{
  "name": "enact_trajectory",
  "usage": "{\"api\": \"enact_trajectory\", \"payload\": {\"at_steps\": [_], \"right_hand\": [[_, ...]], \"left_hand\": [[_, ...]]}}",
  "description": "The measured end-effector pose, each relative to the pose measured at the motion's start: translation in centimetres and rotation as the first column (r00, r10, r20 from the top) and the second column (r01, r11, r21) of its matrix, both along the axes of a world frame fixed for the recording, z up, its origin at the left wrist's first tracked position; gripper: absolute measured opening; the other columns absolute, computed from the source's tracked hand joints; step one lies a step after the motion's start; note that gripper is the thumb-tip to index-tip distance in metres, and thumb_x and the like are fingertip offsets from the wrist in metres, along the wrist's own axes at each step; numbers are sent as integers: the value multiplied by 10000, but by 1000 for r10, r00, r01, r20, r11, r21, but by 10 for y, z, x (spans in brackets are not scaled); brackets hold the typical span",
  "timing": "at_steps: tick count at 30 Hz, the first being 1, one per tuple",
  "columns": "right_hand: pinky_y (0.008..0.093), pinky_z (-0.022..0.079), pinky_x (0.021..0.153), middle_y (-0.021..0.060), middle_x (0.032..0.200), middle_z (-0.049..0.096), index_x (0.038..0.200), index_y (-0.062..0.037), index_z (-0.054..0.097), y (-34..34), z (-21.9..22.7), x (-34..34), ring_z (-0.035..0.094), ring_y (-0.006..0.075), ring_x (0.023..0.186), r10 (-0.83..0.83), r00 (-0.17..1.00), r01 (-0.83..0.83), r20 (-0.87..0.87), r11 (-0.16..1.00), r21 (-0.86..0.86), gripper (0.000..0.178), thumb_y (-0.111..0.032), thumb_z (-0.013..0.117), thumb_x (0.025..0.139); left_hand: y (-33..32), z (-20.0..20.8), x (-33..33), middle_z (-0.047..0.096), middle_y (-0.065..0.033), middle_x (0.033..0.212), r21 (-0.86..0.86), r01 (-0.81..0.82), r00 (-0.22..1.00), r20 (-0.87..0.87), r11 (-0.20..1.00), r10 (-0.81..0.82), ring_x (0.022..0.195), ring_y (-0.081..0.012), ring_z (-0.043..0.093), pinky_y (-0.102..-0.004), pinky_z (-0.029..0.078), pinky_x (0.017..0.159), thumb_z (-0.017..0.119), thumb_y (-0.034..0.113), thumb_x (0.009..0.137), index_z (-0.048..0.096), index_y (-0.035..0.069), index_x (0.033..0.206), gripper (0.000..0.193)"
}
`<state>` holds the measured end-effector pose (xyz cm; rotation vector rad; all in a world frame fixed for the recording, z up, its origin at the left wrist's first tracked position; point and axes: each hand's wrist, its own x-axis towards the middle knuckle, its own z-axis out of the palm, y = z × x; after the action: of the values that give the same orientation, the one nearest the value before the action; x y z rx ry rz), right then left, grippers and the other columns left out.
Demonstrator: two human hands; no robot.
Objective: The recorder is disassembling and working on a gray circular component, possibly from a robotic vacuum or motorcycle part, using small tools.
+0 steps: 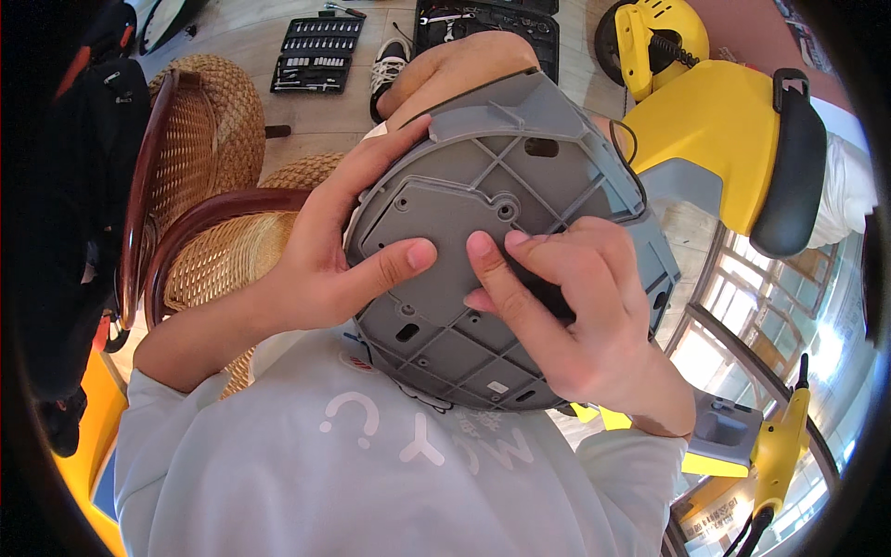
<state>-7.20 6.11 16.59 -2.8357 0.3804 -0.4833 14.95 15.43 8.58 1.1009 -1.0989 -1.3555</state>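
Note:
A grey ribbed plastic housing (432, 209) lies tilted against my lap, with screw holes, slots and a flat raised panel facing up. My left hand (325, 260) grips its left edge, the thumb laid over the panel and the fingers reaching along the far rim. Over the middle of the housing, my right hand (589, 320) is curled, thumb and forefinger close together beside a dark recess. Whatever the right fingers pinch, if anything, is hidden. A thin black cord (634, 153) loops at the housing's right edge.
Two wicker chairs (223, 116) stand at the left. On the floor ahead lie an open socket set (314, 56) and a black tool case (548, 42). A yellow machine body (710, 139) sits at the right, above a glass-topped table (742, 343) and a yellow handheld part (781, 446).

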Motion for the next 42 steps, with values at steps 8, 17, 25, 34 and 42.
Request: {"api": "enact_trajectory", "payload": {"at_steps": [8,17,25,34,42], "right_hand": [[372,532,731,129,1092,637,1082,26,763,-6,-2,-1,607,292,907,-37,998,31,60,995,94,528,-175,847,600],[384,498,991,226,1299,622,1434,30,502,-50,13,10,647,360,1109,-304,935,352,-181,852,388,936,-292,939,671],[369,515,914,163,1121,659,1258,-25,612,-59,24,32,659,339,1032,-161,928,316,-336,817,482,675,-189,909,675],[340,499,839,135,1018,646,1148,-17,677,-60,22,43,642,302,937,-199,915,358,-351,801,480,601,-170,883,605],[328,489,891,124,1036,641,1225,-7,678,-63,22,37,631,276,960,-173,922,340,-346,789,511,695,-221,901,602]], "left_hand": [[-5,8,-2,500,-182,1431,20,-29,1000,-3,999,29,1335,-244,486,-351,361,1126,737,212,939,347,-47,1544,765],[0,13,-5,518,-173,1402,72,-4,998,-58,997,8,1306,-233,506,-339,376,1108,743,193,930,338,-48,1553,781],[-6,17,-1,496,-170,1418,44,15,1000,-4,999,-15,1345,-257,470,-354,343,1131,755,185,899,361,-25,1554,793],[-7,13,2,498,-163,1422,92,-20,992,-122,996,31,1335,-257,484,-372,376,1118,738,171,922,452,18,1490,654],[-20,24,7,455,-145,1412,233,68,992,-117,970,-42,1344,-237,458,-383,337,1138,705,335,945,425,17,1422,639]]}}
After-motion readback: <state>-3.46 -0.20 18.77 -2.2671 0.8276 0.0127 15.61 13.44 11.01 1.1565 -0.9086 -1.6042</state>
